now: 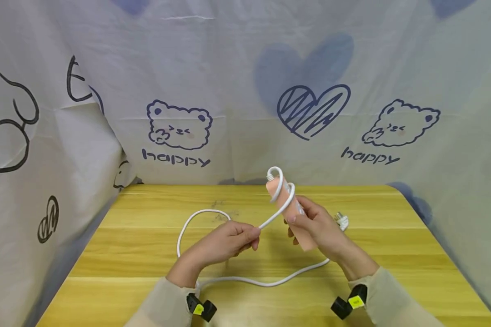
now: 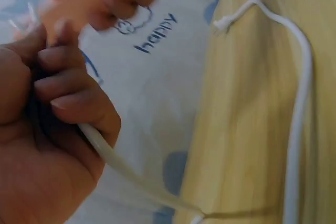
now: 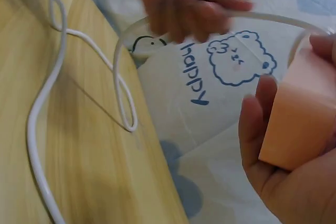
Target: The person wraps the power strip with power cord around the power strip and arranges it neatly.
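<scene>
My right hand (image 1: 320, 227) grips a peach-coloured power strip (image 1: 304, 237) by its lower half, holding it tilted above the table. Around the strip's upper end loops its white cord (image 1: 275, 214), which comes out of the top. To the left, my left hand (image 1: 233, 238) pinches the cord between thumb and curled fingers. In the left wrist view the cord (image 2: 126, 174) leaves the bottom of that fist and drops toward the table. The right wrist view shows the strip's end (image 3: 299, 124) against the right palm. Its sockets are mostly hidden by fingers and cord.
The rest of the cord (image 1: 266, 284) lies in a wide loop on the wooden table (image 1: 127, 254). Its white plug (image 1: 342, 221) rests behind the right hand, prongs up. A printed cloth (image 1: 237, 136) hangs behind and at both sides of the table.
</scene>
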The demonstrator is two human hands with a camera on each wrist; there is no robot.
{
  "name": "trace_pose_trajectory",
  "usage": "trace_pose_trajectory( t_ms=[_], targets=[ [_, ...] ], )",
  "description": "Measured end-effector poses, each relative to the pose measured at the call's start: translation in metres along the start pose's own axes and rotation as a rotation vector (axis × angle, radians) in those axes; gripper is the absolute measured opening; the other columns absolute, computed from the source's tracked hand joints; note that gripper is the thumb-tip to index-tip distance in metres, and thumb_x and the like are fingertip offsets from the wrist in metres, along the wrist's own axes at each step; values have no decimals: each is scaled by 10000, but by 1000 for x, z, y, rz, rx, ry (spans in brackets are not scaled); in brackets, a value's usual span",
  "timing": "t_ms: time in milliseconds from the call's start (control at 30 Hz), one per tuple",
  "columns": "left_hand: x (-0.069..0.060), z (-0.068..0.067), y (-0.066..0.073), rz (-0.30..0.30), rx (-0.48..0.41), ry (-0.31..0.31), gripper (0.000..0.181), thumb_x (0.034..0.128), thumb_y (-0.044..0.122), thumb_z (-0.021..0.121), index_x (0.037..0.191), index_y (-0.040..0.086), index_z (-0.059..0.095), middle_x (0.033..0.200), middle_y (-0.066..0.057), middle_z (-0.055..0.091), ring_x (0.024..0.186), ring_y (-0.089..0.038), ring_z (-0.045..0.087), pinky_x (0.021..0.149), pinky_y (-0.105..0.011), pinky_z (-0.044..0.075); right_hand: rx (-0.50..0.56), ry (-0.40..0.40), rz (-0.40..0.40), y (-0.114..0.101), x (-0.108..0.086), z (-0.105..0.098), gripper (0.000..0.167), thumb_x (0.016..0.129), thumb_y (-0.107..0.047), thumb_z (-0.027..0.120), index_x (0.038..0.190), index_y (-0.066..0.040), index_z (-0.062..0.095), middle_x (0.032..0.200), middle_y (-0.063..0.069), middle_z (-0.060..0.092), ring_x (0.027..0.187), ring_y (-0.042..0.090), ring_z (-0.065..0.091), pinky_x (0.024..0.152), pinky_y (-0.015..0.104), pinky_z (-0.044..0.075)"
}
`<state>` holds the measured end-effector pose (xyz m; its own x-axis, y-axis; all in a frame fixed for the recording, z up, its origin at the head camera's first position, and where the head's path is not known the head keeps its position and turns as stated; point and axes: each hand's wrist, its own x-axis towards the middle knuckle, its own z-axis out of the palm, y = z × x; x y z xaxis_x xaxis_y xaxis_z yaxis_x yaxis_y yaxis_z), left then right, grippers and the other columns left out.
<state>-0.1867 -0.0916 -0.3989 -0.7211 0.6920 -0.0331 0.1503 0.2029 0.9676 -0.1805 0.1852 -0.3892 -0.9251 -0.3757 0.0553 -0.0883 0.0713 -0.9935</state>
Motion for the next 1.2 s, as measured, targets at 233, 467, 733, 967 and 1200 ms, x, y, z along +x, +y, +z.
trace_pose_trajectory(
  t_ms=[233,467,733,967,1200],
  targets=[
    [-2,-27,-15,30,119,-62,285,1122,273,535,1030,81,725,757,3,491,666,-129,417,613,-265,374,151,-280,-106,-1,-9,-5,338,1046,-132,603,1381,-163,628,964,44,650,753,100,610,624,232,536],
    [6,-39,-8,-9,388,-15,187,1068,229,643,929,153,743,754,74,559,613,-98,417,586,-261,389,-1,-446,-84,-3,-14,-2,565,997,-276,751,1429,48,586,1094,65,716,888,115,643,759,268,570],
    [14,-37,21,-4,666,-81,129,1039,268,696,931,264,766,859,130,707,757,-83,591,724,-307,519,-176,-568,39,-3,-20,13,496,908,-295,857,1317,-57,705,1003,17,749,793,75,630,705,226,536],
    [15,-19,50,-46,1066,176,201,974,435,757,841,296,699,751,160,626,667,-78,559,622,-352,478,-494,-435,97,3,-18,25,524,931,-382,825,1398,-210,662,940,-56,711,751,85,599,686,253,504],
    [11,6,69,0,1052,358,174,1055,307,646,944,209,737,818,90,649,674,-111,574,620,-362,505,-663,-78,141,-2,-10,39,494,899,-508,818,1123,-84,697,795,-13,654,640,143,570,556,308,466]
  ],
)
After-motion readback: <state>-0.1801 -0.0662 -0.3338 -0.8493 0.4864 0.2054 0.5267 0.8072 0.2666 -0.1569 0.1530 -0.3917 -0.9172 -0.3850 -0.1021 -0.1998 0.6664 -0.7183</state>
